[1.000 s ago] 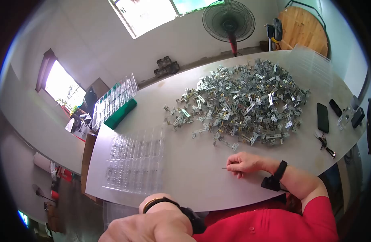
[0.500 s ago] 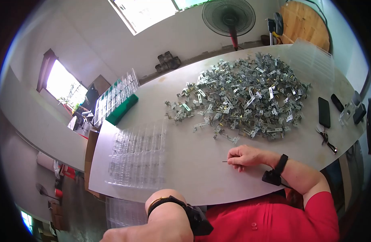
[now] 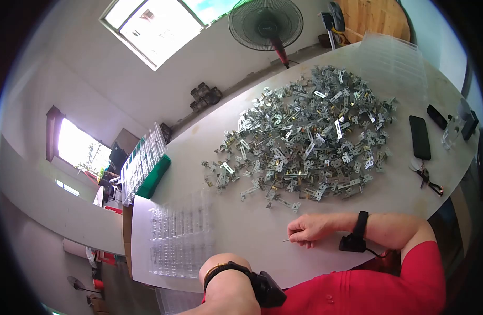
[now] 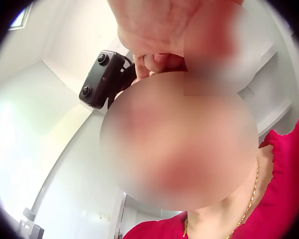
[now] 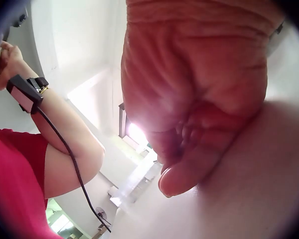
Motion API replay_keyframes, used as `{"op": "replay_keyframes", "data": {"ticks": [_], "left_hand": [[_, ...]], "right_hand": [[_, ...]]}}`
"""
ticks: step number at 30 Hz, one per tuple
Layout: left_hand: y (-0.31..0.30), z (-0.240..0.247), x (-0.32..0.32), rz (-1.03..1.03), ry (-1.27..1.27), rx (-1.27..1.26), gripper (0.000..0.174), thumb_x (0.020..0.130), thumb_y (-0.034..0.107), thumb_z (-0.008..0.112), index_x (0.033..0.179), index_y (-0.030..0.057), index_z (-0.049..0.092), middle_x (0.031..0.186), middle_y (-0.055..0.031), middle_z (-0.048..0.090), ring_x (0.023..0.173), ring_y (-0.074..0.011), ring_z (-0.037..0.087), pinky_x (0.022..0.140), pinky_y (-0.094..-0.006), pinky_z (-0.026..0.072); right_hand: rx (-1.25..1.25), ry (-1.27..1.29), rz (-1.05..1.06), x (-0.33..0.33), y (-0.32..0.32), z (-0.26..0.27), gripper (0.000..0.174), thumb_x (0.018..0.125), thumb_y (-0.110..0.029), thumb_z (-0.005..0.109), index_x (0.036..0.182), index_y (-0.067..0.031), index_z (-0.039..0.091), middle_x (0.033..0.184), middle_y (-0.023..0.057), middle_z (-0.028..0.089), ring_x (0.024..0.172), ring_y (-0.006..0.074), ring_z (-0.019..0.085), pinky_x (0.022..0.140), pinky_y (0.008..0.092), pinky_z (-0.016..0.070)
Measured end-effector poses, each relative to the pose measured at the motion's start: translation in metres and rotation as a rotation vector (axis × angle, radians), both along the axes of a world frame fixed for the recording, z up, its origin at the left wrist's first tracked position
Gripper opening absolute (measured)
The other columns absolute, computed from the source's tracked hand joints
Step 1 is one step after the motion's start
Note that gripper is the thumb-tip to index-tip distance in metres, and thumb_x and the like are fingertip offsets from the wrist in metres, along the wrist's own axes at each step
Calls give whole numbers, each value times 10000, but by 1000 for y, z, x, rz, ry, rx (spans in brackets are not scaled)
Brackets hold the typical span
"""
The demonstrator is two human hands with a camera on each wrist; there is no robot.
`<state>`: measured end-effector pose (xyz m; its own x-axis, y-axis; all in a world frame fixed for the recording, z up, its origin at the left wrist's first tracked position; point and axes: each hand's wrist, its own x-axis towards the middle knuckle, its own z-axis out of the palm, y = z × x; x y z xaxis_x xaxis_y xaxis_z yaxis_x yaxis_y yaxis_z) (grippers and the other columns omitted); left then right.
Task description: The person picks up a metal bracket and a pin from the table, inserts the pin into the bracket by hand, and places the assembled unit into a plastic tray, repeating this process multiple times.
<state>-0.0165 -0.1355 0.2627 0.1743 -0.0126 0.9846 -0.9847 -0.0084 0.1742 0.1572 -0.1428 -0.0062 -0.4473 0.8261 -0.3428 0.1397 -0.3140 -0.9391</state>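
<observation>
My right hand (image 3: 307, 230) rests on the white table (image 3: 252, 231) near its front edge, fingers curled, pinching a thin metal pin (image 3: 286, 240) that points left. The right wrist view shows the same hand (image 5: 194, 99) closed in a fist against the tabletop. A big pile of small metal brackets (image 3: 304, 136) lies just beyond it. My left arm is raised: only its wrist with a black strap (image 3: 228, 275) shows in the head view. In the left wrist view my left hand (image 4: 154, 30) is up by a black head camera (image 4: 102, 77); its grip is unclear.
Clear plastic compartment trays (image 3: 181, 236) lie at the front left. A green box with more trays (image 3: 149, 168) sits further left. A black phone (image 3: 420, 137) and keys (image 3: 425, 176) lie to the right. A stack of clear trays (image 3: 394, 52) and a fan (image 3: 265, 23) stand behind.
The head view has tilted, so the table sits lower and more turned. My left hand has risen out of the head view. The right hand keeps still with the pin.
</observation>
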Motion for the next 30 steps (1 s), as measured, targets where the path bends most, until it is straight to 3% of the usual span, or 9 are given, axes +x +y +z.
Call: {"op": "replay_keyframes", "data": {"ticks": [6,8,11,15,18,21,24,27,30], "left_hand": [[11,-2,22,-40,-6,30,357,708,-288,505,638,55,571,644,-49,626,678,-212,726,650,-287,619],[15,-6,60,-198,-417,53,348,710,-285,504,622,47,560,640,-61,614,684,-225,726,571,-283,551],[14,-4,83,-216,-655,-19,342,695,-285,496,605,42,545,606,-68,572,679,-244,718,532,-283,490],[26,-7,97,-144,-632,22,337,690,-266,509,581,52,533,573,-66,532,666,-264,702,534,-279,478],[32,-12,96,-198,-465,12,333,655,-262,515,553,55,519,550,-64,510,650,-262,682,522,-282,458],[30,-10,93,-68,-183,30,315,633,-253,515,529,44,499,544,-72,509,644,-264,676,513,-277,454],[26,-11,112,-313,-248,-66,297,625,-250,502,522,29,486,536,-77,509,620,-252,660,499,-270,455],[28,-12,116,-136,-59,-1,289,622,-248,493,523,22,482,544,-72,516,584,-224,629,497,-266,467],[30,-18,135,-214,-336,-164,308,614,-252,480,520,41,481,549,-55,509,542,-180,587,494,-271,479]], "right_hand": [[-37,59,55,4,4,-3,231,1024,-237,558,1051,-10,592,825,53,652,714,131,677,624,287,587],[-50,76,65,5,6,-4,231,1024,-236,557,1051,-8,590,824,54,651,717,132,677,624,287,588],[-63,83,86,5,6,-3,231,1024,-233,555,1044,-5,588,823,60,651,718,133,677,619,286,586],[-32,87,117,6,8,-3,219,1029,-212,541,1039,2,584,812,70,648,691,146,676,605,293,584],[-24,108,129,6,9,-5,208,1033,-197,530,1034,4,582,802,74,646,672,158,676,592,301,583],[-14,127,153,7,11,-9,203,1035,-194,527,1027,2,581,797,77,645,662,167,676,578,310,583],[-12,146,163,8,11,-7,214,1045,-214,519,1018,-10,580,797,73,637,684,156,667,595,311,583],[-15,154,153,9,7,-9,223,1055,-230,507,1009,-23,576,798,66,629,705,143,653,618,314,582],[1,166,148,13,8,-11,217,1056,-228,505,1005,-28,571,797,64,627,701,141,645,622,322,580]]}}
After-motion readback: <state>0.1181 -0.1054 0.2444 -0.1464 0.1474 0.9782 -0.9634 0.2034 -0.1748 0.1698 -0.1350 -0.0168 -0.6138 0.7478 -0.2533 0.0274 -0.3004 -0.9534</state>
